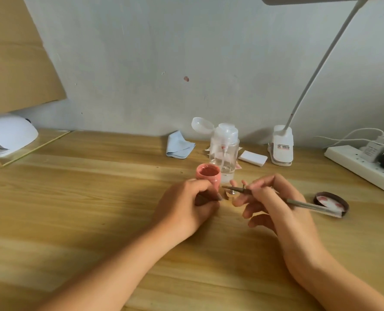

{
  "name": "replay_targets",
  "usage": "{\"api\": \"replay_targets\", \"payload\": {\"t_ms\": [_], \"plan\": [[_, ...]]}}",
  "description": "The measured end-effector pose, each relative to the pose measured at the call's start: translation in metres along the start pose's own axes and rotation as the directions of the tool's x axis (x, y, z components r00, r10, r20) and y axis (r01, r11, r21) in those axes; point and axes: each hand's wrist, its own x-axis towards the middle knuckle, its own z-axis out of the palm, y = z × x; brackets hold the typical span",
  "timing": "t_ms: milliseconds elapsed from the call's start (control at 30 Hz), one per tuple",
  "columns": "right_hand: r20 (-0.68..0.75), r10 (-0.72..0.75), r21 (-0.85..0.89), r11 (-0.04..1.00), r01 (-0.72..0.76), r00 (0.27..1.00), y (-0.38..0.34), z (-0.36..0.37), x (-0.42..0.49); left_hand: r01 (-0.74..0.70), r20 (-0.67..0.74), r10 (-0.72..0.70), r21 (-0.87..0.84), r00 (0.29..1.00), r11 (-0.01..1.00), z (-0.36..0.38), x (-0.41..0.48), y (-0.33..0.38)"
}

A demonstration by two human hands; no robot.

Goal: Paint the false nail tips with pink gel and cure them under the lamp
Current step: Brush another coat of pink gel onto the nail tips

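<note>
The brush (310,205) is pinched between the thumb and fingertips of the right hand (274,203). Its tip is pointed left into the gap between the two hands, and its rear end is stretched out past the back of that hand. Under the tip a small pale piece (227,195) with a bit of metal is seen on the table (96,198). It is too small for it to be told whether a false nail tip is shown. The other fingers of the right hand are loosely spread below the brush.

The fingers of the left hand (186,203) are curled inward with the thumb laid against them. Whether anything is held in them cannot be told. The open pot of pink gel (209,173) is stood just beyond the knuckles of this hand, touching or very nearly so.

A dark lid (331,204), white and smeared pink inside, is laid to the right of the right hand, under the brush's end. A clear pump bottle (224,153) with its cap flipped open is stood just behind the pot. Farther beyond the hands, a blue cloth (179,145), white pads (252,158) and a desk lamp's clamp (282,145) are set by the wall. A power strip (361,167) is placed well off to the right, and the white curing lamp (11,135) far off to the left.
</note>
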Motion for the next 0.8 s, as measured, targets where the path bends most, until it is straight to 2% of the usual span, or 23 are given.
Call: {"api": "replay_targets", "payload": {"t_ms": [333,800], "plan": [[0.019,-0.018,-0.030,0.999,0.019,1.000,0.014,-0.001,0.004,0.009,0.001,-0.009,-0.061,1.000,0.998,0.001,0.001,-0.004],[0.024,-0.031,-0.059,0.998,0.033,0.999,0.018,-0.002,0.006,0.023,0.015,-0.023,-0.019,1.000,1.000,-0.001,-0.001,-0.001]]}}
